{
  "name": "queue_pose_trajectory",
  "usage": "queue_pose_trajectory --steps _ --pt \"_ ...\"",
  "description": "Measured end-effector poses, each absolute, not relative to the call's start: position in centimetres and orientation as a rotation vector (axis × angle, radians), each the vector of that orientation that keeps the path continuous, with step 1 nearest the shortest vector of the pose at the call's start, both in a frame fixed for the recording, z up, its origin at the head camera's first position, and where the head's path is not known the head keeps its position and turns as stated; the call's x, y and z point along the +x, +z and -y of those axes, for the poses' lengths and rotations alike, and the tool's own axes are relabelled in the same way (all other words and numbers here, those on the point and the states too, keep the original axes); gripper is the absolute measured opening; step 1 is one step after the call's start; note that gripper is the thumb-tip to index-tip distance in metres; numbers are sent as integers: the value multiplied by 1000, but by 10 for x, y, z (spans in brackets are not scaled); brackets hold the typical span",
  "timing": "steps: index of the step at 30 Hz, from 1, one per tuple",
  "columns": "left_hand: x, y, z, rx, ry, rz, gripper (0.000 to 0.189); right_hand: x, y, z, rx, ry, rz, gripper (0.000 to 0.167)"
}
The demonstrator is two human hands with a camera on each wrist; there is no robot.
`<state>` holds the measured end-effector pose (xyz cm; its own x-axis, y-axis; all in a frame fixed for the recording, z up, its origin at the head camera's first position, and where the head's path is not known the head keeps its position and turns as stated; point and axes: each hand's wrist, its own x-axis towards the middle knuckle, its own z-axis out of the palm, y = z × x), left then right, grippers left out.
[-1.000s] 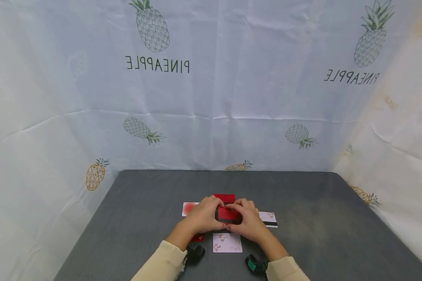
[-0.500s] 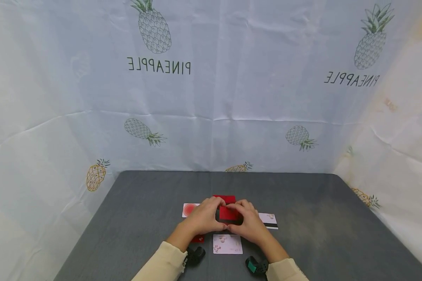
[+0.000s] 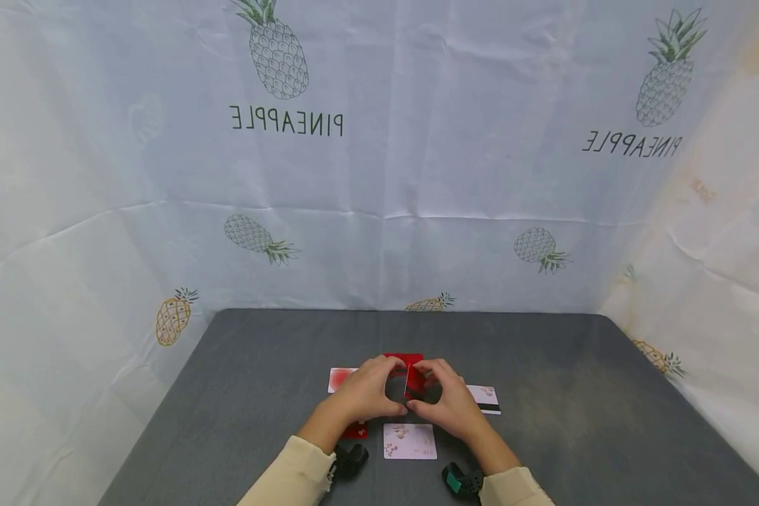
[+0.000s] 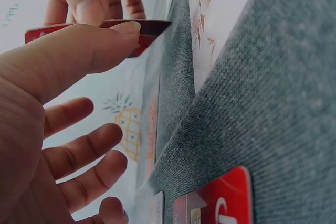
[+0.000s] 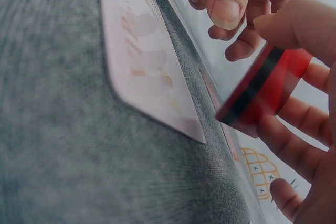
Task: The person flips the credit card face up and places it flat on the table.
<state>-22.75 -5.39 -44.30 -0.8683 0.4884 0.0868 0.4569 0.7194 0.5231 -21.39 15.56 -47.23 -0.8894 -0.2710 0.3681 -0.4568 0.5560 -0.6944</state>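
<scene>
Between both hands a red bank-style card (image 3: 414, 383) with a dark stripe stands nearly edge-on above the table. My right hand (image 3: 453, 397) grips it between thumb and fingers; the right wrist view shows the card (image 5: 278, 85) tilted in that hand. Facing it, my left hand (image 3: 368, 388) has its fingers spread and relaxed, near the card without visibly holding it. In the left wrist view the left thumb overlaps the card (image 4: 149, 30); contact is unclear. A pale pink VIP card (image 3: 410, 441) lies flat in front of the hands.
On the dark table (image 3: 278, 351) lie several more cards: a red card (image 3: 411, 357) behind the hands, a white card with a red circle (image 3: 340, 378) at left, a striped white card (image 3: 483, 398) at right, and a partly hidden red card (image 3: 355, 430). Pineapple-print cloth (image 3: 379, 176) surrounds the table.
The red card has turned from showing its broad face to nearly edge-on, in the right hand. The left fingertips now stand apart from the right ones. The other cards stay put.
</scene>
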Motion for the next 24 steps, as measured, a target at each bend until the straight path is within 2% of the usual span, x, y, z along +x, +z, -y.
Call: queue_pose_trajectory --steps 15,24 --pt "-227 -445 50 797 804 -2840 61 -212 -472 -154 565 1488 2614 53" --pt "-222 -443 47 765 736 -2866 65 -211 -472 -155 586 1534 2653 54"
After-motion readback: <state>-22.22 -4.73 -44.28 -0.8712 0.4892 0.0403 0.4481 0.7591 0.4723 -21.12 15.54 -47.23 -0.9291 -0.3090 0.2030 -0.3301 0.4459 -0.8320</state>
